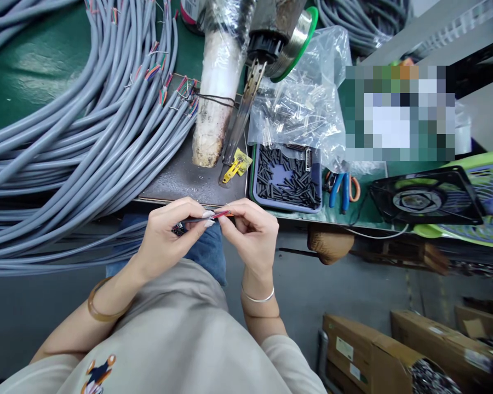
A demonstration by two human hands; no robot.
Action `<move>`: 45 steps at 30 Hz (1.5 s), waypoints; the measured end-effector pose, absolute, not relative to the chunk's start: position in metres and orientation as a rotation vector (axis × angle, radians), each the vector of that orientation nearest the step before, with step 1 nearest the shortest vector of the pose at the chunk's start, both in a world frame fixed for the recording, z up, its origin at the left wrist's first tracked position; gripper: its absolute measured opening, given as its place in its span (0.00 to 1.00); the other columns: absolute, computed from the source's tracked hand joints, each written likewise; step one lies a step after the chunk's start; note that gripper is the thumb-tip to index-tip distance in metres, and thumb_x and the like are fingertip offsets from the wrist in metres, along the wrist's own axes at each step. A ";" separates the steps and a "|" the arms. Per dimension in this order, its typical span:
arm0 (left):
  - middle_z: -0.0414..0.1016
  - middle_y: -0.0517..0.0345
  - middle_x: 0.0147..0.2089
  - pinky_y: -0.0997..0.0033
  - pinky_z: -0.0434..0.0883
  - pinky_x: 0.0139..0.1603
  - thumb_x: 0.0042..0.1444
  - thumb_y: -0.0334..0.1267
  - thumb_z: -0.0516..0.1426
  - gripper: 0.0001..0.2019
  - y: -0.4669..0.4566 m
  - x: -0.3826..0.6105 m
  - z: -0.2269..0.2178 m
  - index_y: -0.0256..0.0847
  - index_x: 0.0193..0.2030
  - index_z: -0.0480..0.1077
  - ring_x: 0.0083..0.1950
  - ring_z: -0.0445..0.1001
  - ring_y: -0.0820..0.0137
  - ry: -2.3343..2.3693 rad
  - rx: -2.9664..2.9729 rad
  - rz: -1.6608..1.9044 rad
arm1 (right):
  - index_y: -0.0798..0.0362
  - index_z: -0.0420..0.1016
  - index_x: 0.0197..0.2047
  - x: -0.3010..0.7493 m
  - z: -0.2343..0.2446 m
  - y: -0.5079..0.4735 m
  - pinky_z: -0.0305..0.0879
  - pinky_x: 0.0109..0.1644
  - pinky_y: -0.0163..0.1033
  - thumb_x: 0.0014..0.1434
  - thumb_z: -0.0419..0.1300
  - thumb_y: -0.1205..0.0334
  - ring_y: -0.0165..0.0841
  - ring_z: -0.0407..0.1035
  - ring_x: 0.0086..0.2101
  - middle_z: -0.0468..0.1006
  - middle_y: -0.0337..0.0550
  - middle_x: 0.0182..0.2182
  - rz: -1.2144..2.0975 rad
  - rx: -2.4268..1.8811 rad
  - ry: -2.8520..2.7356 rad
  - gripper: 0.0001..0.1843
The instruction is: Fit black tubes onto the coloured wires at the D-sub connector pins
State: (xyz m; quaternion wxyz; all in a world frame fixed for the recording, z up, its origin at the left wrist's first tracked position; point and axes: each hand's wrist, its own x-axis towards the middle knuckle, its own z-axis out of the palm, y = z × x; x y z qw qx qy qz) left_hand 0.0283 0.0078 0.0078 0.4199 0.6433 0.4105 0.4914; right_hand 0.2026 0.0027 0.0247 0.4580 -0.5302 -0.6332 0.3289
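Note:
In front of my body, just off the bench edge, both hands meet at the stripped end of a grey cable. Thin red and other coloured wires [221, 214] show between my fingertips. My left hand [170, 232] is closed around the cable just behind the wires, and its fingers cover most of the cable. My right hand [252, 232] pinches the wires between thumb and forefinger. A small metal part [179, 229] shows in the gap of my left hand; I cannot make out what it is. Many grey cables [107, 131] with stripped ends lie to the left.
A soldering iron [246, 109] points down beside a wrapped tube [217, 98], near a solder spool [293, 49]. A tray [287, 207] holds short black sleeves. Beyond it lies a clear bag [299, 93]. Pliers [345, 191] and a fan [427, 198] are right; cardboard boxes [365, 345] stand below.

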 end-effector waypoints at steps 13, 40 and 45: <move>0.78 0.58 0.34 0.77 0.69 0.33 0.61 0.23 0.62 0.07 0.006 0.033 0.007 0.39 0.40 0.73 0.33 0.73 0.75 0.981 1.844 1.378 | 0.52 0.81 0.33 0.204 0.025 0.003 0.43 0.20 0.33 0.58 0.64 0.72 0.19 0.47 0.18 0.78 0.36 0.29 0.814 -1.273 -1.539 0.06; 0.77 0.57 0.33 0.77 0.70 0.33 0.62 0.23 0.61 0.07 0.000 0.040 0.008 0.38 0.40 0.72 0.32 0.72 0.75 1.102 2.003 1.415 | 0.51 0.81 0.38 0.209 0.026 -0.001 0.53 0.23 0.34 0.64 0.65 0.69 0.22 0.55 0.21 0.80 0.38 0.33 0.662 -1.256 -1.686 0.04; 0.74 0.61 0.31 0.78 0.67 0.30 0.61 0.23 0.62 0.07 -0.003 0.041 0.006 0.37 0.41 0.73 0.29 0.69 0.77 1.109 1.900 1.461 | 0.52 0.80 0.34 0.207 0.026 0.000 0.46 0.21 0.34 0.62 0.66 0.69 0.20 0.49 0.19 0.79 0.37 0.30 0.791 -1.263 -1.569 0.04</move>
